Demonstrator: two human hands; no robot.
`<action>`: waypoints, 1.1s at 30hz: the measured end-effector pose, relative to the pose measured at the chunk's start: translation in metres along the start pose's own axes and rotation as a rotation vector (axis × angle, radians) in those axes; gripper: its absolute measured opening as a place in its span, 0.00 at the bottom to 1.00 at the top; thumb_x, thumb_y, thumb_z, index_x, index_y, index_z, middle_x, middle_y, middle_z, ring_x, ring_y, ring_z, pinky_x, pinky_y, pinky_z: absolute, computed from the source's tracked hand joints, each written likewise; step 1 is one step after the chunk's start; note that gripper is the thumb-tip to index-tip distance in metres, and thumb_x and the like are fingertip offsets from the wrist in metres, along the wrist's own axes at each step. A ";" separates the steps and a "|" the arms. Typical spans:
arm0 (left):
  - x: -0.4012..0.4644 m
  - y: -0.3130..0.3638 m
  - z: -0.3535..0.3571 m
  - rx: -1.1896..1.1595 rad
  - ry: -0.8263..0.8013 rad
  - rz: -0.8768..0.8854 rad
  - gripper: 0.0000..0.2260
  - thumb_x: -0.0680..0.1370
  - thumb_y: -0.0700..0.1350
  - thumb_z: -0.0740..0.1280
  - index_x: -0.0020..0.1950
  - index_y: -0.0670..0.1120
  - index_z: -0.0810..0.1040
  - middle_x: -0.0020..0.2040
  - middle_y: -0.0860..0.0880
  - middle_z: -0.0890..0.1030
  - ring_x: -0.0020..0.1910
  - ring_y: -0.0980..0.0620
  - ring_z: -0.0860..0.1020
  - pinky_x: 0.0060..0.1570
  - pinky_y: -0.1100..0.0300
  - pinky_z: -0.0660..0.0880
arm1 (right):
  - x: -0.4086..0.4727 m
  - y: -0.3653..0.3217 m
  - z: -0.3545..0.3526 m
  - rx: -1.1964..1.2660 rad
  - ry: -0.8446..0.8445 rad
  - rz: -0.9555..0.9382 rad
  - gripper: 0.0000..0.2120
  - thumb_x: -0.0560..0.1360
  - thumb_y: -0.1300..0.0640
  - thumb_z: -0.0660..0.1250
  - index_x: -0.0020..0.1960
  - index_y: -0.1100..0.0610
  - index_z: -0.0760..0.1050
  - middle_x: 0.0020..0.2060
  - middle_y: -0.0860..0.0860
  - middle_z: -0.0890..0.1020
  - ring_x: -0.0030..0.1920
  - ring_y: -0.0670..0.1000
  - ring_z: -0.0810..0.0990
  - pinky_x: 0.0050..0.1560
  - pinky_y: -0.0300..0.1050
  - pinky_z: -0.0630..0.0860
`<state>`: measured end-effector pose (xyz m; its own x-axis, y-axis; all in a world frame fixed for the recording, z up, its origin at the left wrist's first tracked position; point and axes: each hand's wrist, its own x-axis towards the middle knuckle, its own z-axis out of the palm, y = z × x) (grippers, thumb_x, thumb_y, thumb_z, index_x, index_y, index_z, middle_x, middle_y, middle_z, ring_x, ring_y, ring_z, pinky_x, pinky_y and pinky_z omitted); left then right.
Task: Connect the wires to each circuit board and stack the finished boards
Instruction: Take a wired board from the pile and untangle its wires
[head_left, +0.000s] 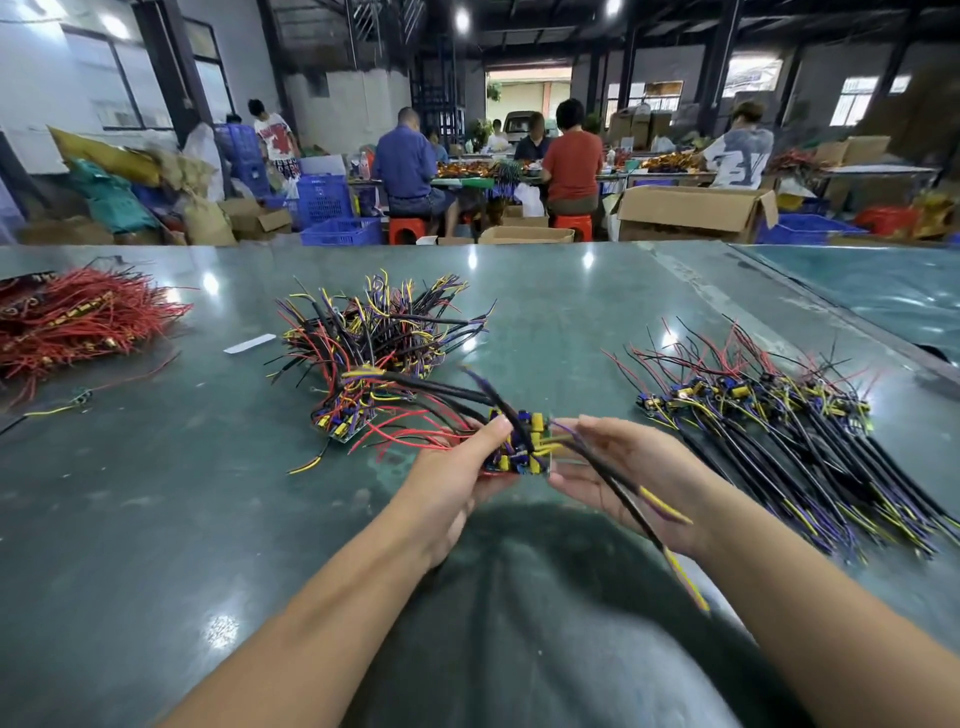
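My left hand (457, 467) grips a small circuit board (519, 447) with blue and yellow parts, just above the near table edge. Red wires trail left from the board and black sleeved wires rise from it. My right hand (623, 467) holds a black sleeved wire bundle (618, 483) with yellow and purple ends, right beside the board. A heap of wired boards (363, 353) lies behind my left hand. A row of boards with long wires (779, 410) lies to the right.
A pile of red wires (78, 317) lies at the far left of the green table (156, 519). A white strip (249, 344) and one loose wired part (78, 400) lie nearby. People sit at benches beyond the table, among boxes and blue crates.
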<state>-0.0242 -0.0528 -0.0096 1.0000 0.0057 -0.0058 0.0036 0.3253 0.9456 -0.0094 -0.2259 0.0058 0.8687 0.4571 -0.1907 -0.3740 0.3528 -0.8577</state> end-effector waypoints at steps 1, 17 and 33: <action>0.001 0.000 0.000 -0.031 0.007 0.000 0.07 0.78 0.41 0.65 0.44 0.45 0.82 0.40 0.50 0.85 0.38 0.56 0.82 0.34 0.64 0.78 | 0.000 0.001 -0.002 0.020 -0.002 -0.020 0.15 0.78 0.65 0.55 0.54 0.63 0.80 0.47 0.57 0.84 0.41 0.52 0.83 0.42 0.43 0.82; -0.005 -0.006 0.001 0.100 -0.147 0.026 0.08 0.76 0.40 0.66 0.52 0.39 0.81 0.47 0.46 0.84 0.47 0.52 0.82 0.47 0.55 0.80 | 0.003 0.017 0.006 -0.548 0.057 -0.425 0.04 0.71 0.65 0.71 0.45 0.58 0.79 0.34 0.48 0.83 0.37 0.46 0.80 0.40 0.40 0.79; -0.005 -0.004 0.004 0.327 0.037 0.181 0.10 0.77 0.53 0.66 0.39 0.53 0.83 0.40 0.54 0.85 0.38 0.57 0.82 0.35 0.63 0.77 | -0.002 0.017 0.019 -0.370 0.087 -0.384 0.03 0.76 0.66 0.64 0.46 0.66 0.76 0.45 0.65 0.78 0.45 0.59 0.77 0.54 0.60 0.75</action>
<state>-0.0287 -0.0575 -0.0121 0.9838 0.0719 0.1644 -0.1646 -0.0028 0.9864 -0.0235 -0.2049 0.0009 0.9498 0.2775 0.1442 0.1015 0.1626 -0.9815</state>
